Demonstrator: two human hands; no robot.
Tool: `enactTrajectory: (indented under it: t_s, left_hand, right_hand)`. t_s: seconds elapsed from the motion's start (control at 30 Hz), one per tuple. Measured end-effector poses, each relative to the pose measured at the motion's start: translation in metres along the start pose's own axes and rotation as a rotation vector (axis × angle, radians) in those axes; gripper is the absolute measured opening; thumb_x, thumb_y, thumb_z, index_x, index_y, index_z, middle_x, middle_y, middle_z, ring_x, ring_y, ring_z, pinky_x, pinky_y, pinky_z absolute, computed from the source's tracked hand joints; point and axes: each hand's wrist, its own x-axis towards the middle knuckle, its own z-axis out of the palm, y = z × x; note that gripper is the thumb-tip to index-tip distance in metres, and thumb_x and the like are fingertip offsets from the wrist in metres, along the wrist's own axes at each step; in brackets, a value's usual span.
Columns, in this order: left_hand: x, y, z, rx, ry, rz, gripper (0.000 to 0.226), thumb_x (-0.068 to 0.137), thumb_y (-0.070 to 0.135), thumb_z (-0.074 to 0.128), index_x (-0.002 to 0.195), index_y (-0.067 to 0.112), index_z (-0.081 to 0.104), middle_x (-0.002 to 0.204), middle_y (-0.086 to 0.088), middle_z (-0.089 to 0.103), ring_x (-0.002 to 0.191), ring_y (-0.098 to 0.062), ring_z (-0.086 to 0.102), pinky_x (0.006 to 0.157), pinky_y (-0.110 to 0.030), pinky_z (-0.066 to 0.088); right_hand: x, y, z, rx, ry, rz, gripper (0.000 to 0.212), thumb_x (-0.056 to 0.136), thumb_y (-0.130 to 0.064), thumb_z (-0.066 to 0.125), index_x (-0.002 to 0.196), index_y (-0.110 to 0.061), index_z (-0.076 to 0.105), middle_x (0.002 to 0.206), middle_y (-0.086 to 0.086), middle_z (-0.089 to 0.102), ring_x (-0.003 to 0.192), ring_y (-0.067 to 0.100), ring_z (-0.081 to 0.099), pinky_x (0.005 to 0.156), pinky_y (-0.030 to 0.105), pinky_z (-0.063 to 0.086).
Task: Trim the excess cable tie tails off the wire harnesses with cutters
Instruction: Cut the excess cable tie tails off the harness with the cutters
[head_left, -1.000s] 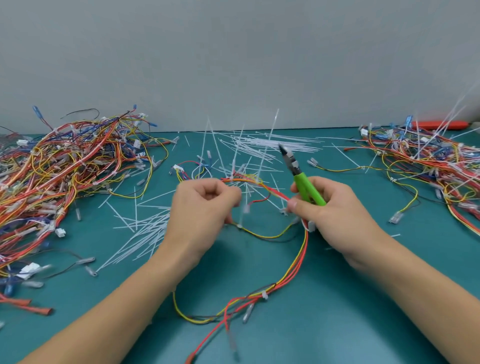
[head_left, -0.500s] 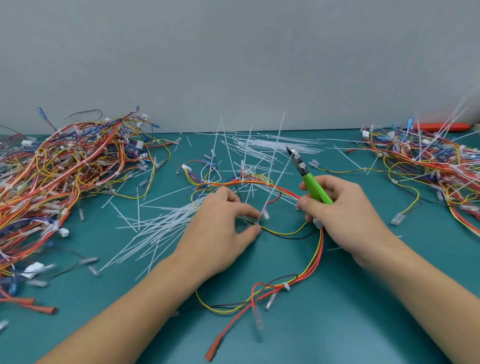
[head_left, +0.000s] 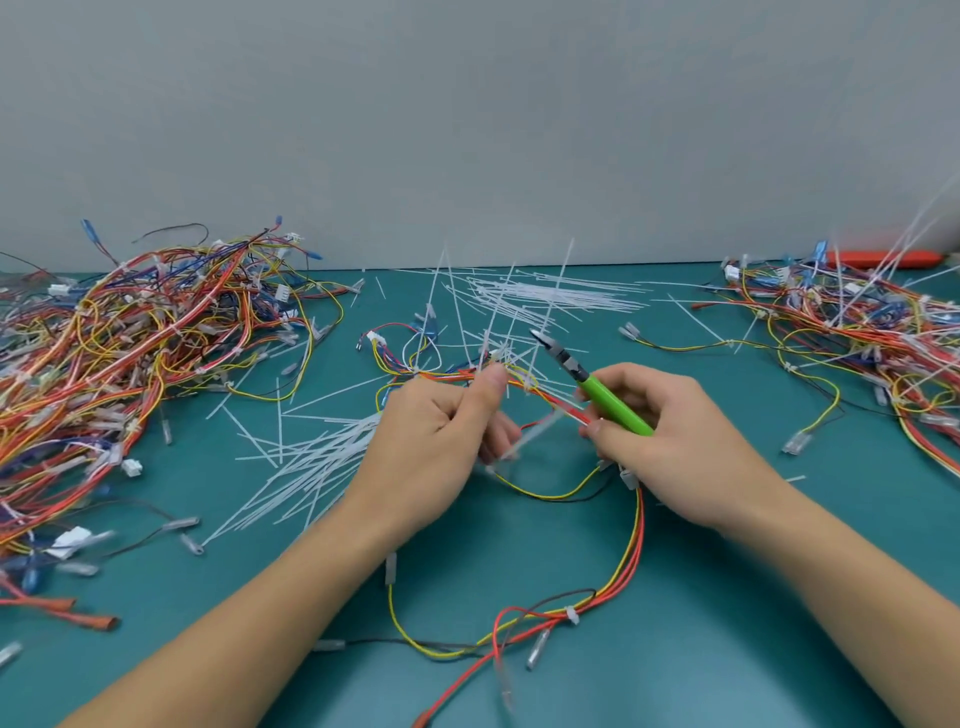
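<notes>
The left hand (head_left: 441, 431) pinches the harness (head_left: 631, 545) at a cable tie tail (head_left: 530, 436). The tail runs slantwise toward the cutters (head_left: 592, 382), grasped by the right hand (head_left: 670, 441), nose pointing up-left just beyond the tail.

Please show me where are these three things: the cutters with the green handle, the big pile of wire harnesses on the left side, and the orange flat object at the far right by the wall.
Green-handled cutters (head_left: 613, 400): head view, on the green handle.
Large left pile of multicoloured wire harnesses (head_left: 130, 353): head view, middle of the tangle.
Flat orange object by the wall (head_left: 883, 258): head view, on its top face.
</notes>
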Motion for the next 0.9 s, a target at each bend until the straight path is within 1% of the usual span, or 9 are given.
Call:
enactTrajectory:
  t_s: [0.1, 0.2, 0.27, 0.37, 0.5, 0.67, 0.77, 0.83, 0.9]
  left_hand:
    - [-0.001, 0.000, 0.004, -0.069, -0.083, -0.176, 0.060, 0.102, 0.050, 0.054, 0.058, 0.015, 0.073, 0.056, -0.010, 0.069, 0.041, -0.016, 0.055, 0.044, -0.016, 0.037]
    - [0.001, -0.001, 0.006, -0.251, -0.062, -0.265, 0.036, 0.101, 0.040, 0.061, 0.080, 0.012, 0.069, 0.073, -0.008, 0.076, 0.036, -0.016, 0.048, 0.036, -0.018, 0.032]
    - [0.002, -0.001, 0.006, -0.333, -0.077, -0.321, 0.032, 0.101, 0.037, 0.060, 0.091, 0.008, 0.067, 0.081, -0.009, 0.078, 0.035, -0.014, 0.047, 0.034, -0.018, 0.031]
    - [0.003, -0.004, 0.005, -0.375, -0.092, -0.365, 0.033, 0.101, 0.035, 0.061, 0.095, 0.004, 0.069, 0.084, -0.010, 0.078, 0.037, -0.014, 0.047, 0.033, -0.020, 0.034]
    - [0.004, -0.006, 0.004, -0.434, -0.108, -0.434, 0.028, 0.102, 0.032, 0.060, 0.099, 0.005, 0.066, 0.087, -0.011, 0.079, 0.039, -0.013, 0.048, 0.034, -0.021, 0.035]
    - [0.007, -0.007, -0.004, -0.615, -0.180, -0.456, 0.012, 0.098, 0.026, 0.065, 0.101, 0.015, 0.065, 0.106, -0.010, 0.078, 0.049, -0.012, 0.051, 0.038, -0.016, 0.032]
    - [0.008, -0.007, -0.004, -0.680, -0.169, -0.460, 0.019, 0.091, 0.030, 0.070, 0.104, 0.017, 0.069, 0.108, -0.006, 0.077, 0.054, -0.012, 0.051, 0.041, -0.016, 0.030]
    - [0.008, -0.006, -0.004, -0.708, -0.162, -0.437, 0.024, 0.084, 0.035, 0.072, 0.101, 0.018, 0.072, 0.107, -0.002, 0.077, 0.053, -0.011, 0.052, 0.042, -0.016, 0.032]
    - [0.007, -0.006, -0.004, -0.733, -0.143, -0.417, 0.023, 0.082, 0.037, 0.072, 0.099, 0.021, 0.073, 0.109, -0.002, 0.077, 0.051, -0.011, 0.052, 0.042, -0.016, 0.032]
  right_hand:
    - [-0.004, -0.003, 0.004, -0.017, -0.095, -0.081, 0.026, 0.095, -0.002, 0.069, 0.098, -0.028, 0.070, 0.086, 0.000, 0.073, 0.068, 0.010, 0.061, 0.057, 0.022, 0.053]
    - [-0.006, -0.003, 0.007, -0.060, -0.144, -0.134, 0.024, 0.095, -0.003, 0.071, 0.102, -0.026, 0.069, 0.091, -0.006, 0.075, 0.078, 0.005, 0.066, 0.069, 0.016, 0.051]
    - [-0.007, -0.005, 0.008, -0.040, -0.154, -0.128, 0.024, 0.095, -0.003, 0.070, 0.103, -0.025, 0.070, 0.093, -0.005, 0.076, 0.081, 0.006, 0.067, 0.067, 0.018, 0.053]
    - [-0.006, -0.006, 0.006, 0.012, -0.139, -0.108, 0.022, 0.095, 0.000, 0.070, 0.103, -0.020, 0.071, 0.094, -0.002, 0.077, 0.083, 0.008, 0.070, 0.066, 0.021, 0.056]
    - [-0.007, -0.008, 0.003, 0.067, -0.166, -0.076, 0.022, 0.095, 0.004, 0.069, 0.105, -0.015, 0.072, 0.088, -0.005, 0.077, 0.077, 0.007, 0.072, 0.056, 0.012, 0.050]
    - [-0.006, -0.006, 0.005, 0.005, -0.169, -0.102, 0.026, 0.097, -0.001, 0.067, 0.104, -0.025, 0.071, 0.093, -0.001, 0.078, 0.072, 0.022, 0.067, 0.054, 0.020, 0.052]
    - [-0.006, -0.005, 0.008, -0.045, -0.173, -0.119, 0.027, 0.097, -0.009, 0.070, 0.101, -0.036, 0.069, 0.090, -0.001, 0.075, 0.072, 0.026, 0.065, 0.056, 0.027, 0.055]
    - [-0.007, -0.004, 0.009, -0.080, -0.157, -0.135, 0.013, 0.095, -0.025, 0.074, 0.104, -0.033, 0.068, 0.086, -0.001, 0.071, 0.069, 0.016, 0.061, 0.060, 0.030, 0.055]
    - [-0.006, -0.002, 0.009, -0.149, -0.101, -0.152, 0.019, 0.091, -0.047, 0.071, 0.105, -0.034, 0.068, 0.084, -0.008, 0.069, 0.068, 0.008, 0.060, 0.065, 0.027, 0.055]
